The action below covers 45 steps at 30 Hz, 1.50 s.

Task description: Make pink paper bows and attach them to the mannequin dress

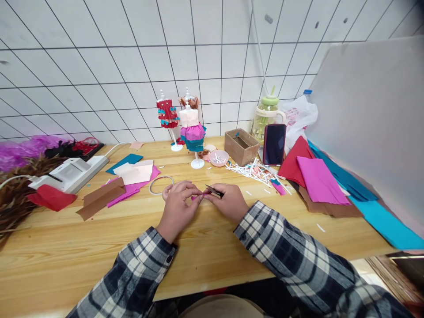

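Above the wooden table, my left hand [181,202] pinches a small magenta piece of crepe paper [194,197] between thumb and fingers. My right hand [228,201] is closed around small dark scissors [214,191], blades pointing left, and its fingertips meet the same magenta paper. Most of the paper is hidden by the fingers. Just left of my left hand lies a ring of tape [161,185]. Behind the hands stands a miniature dress form [192,128] in a pink, magenta and teal paper dress, with a second form [168,115] in red beside it.
Paper sheets [135,172] and a white power strip [71,174] lie at left. Behind are a pink dish [219,158], cardboard box [241,148], white paper strips [256,172], upright phone [274,143] and green-lidded bottle [266,115]. Folded coloured paper [321,181] covers the right.
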Each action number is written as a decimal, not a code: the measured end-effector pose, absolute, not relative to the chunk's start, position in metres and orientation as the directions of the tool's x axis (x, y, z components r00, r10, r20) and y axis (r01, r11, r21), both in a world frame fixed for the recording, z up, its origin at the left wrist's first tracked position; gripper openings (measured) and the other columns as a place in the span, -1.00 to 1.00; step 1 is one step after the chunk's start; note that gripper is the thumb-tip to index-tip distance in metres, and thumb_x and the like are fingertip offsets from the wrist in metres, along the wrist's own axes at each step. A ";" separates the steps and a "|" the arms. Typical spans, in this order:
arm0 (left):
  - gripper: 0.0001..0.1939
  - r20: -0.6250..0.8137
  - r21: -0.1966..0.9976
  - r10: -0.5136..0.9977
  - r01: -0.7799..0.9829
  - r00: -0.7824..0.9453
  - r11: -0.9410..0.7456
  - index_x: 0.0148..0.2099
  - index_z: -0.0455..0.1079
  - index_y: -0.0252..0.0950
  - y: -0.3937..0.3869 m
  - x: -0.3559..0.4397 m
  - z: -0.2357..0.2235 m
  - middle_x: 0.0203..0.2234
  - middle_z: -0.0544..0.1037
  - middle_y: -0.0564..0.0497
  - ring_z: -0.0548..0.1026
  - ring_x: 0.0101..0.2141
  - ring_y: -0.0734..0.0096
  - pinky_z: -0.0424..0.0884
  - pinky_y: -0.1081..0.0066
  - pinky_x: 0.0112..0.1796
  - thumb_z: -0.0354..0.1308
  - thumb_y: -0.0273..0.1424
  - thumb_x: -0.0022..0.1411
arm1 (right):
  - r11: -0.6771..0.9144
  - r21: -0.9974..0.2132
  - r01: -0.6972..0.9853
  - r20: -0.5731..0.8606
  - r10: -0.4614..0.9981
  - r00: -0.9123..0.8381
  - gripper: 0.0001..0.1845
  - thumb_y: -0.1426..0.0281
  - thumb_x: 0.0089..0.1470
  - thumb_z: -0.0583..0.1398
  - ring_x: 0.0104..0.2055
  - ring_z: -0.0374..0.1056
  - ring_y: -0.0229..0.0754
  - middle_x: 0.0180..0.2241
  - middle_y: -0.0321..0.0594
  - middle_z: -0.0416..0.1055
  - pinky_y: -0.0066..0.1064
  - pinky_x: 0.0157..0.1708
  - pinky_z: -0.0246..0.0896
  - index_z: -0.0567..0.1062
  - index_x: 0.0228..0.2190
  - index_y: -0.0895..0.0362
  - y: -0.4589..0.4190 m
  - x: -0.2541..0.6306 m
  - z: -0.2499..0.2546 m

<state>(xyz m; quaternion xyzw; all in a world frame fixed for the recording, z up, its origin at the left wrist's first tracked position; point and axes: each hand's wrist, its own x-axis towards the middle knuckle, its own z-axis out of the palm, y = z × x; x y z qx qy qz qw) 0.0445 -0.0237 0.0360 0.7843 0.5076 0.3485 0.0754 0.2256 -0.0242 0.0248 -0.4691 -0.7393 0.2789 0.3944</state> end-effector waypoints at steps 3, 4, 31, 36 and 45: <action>-0.85 0.456 0.505 0.858 0.724 0.238 -0.469 -0.37 0.54 -0.12 -0.024 0.045 0.035 -0.31 0.57 -0.01 0.43 -0.10 0.09 -0.02 0.03 0.08 0.20 -0.23 0.15 | 0.382 -0.782 0.492 0.299 0.923 -0.242 -0.82 0.25 0.12 0.22 -0.27 0.42 -0.19 -0.34 -0.26 0.56 -0.42 -0.27 0.18 0.58 -0.30 0.06 -0.024 0.227 0.026; -0.85 0.449 0.510 0.860 0.721 0.241 -0.469 -0.38 0.55 -0.11 -0.024 0.046 0.036 -0.31 0.57 -0.02 0.42 -0.10 0.09 -0.04 0.02 0.09 0.20 -0.23 0.14 | 0.387 -0.766 0.513 0.299 0.921 -0.248 -0.82 0.25 0.12 0.21 -0.28 0.42 -0.19 -0.34 -0.25 0.56 -0.42 -0.27 0.17 0.59 -0.31 0.06 -0.024 0.227 0.027; -0.69 0.048 0.995 0.998 0.092 -0.046 -0.044 -0.33 0.47 -0.28 -0.020 0.044 0.045 -0.43 0.63 -0.07 0.57 -0.31 0.21 0.39 0.29 -0.19 0.36 -0.18 -0.04 | 0.314 -0.719 0.620 0.066 0.919 -0.389 -0.76 0.24 0.32 -0.13 -0.34 0.29 -0.19 -0.41 -0.29 0.33 -0.42 -0.33 0.06 0.23 -0.29 0.06 -0.032 0.219 0.024; -0.70 0.053 0.990 0.998 0.130 0.035 -0.057 -0.34 0.48 -0.28 -0.022 0.048 0.044 -0.43 0.62 -0.06 0.56 -0.33 0.24 0.42 0.30 -0.20 0.35 -0.17 -0.02 | 0.316 -0.748 0.583 0.059 0.907 -0.417 -0.77 0.22 0.32 -0.13 -0.35 0.29 -0.20 -0.42 -0.31 0.32 -0.42 -0.33 0.07 0.21 -0.28 0.05 -0.032 0.219 0.023; -0.73 0.042 0.989 0.995 0.137 0.089 -0.054 -0.34 0.51 -0.28 -0.022 0.051 0.038 -0.40 0.63 -0.07 0.55 -0.33 0.23 0.43 0.28 -0.18 0.35 -0.19 -0.03 | 0.311 -0.784 0.538 0.058 0.899 -0.435 -0.77 0.24 0.32 -0.11 -0.43 0.28 -0.25 -0.48 -0.36 0.32 -0.45 -0.37 0.08 0.23 -0.30 0.06 -0.032 0.219 0.026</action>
